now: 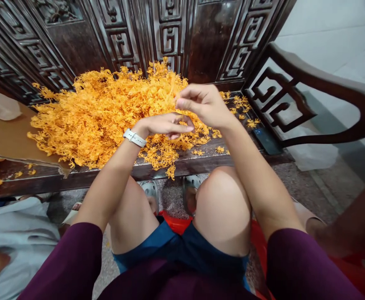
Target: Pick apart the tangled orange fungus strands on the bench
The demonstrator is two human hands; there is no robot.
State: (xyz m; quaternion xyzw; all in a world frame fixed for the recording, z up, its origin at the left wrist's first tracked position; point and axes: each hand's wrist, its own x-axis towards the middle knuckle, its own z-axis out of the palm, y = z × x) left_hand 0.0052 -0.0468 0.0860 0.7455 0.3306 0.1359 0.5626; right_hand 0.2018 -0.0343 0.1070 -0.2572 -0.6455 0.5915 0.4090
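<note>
A large heap of orange artificial flower sprigs (107, 112), thin and branching, covers the dark wooden bench seat. My right hand (205, 104) is above the heap's right side, thumb and forefinger pinched together. A blurred orange sprig (173, 89) appears at those fingertips. Just below and to the left, my left hand (168, 125) wears a pale watch strap (134, 138) at the wrist. Its fingers are curled in toward the thumb, over the front of the heap. What lies between them is too hidden to make out.
Behind the heap rises a carved bench back (207, 46), with a curved armrest (323, 83) at right. A phone (266, 141) and scattered orange pieces (241, 104) lie near it. At left stands a cardboard sheet (16, 139). People sit on both sides, one in a grey garment (19, 237).
</note>
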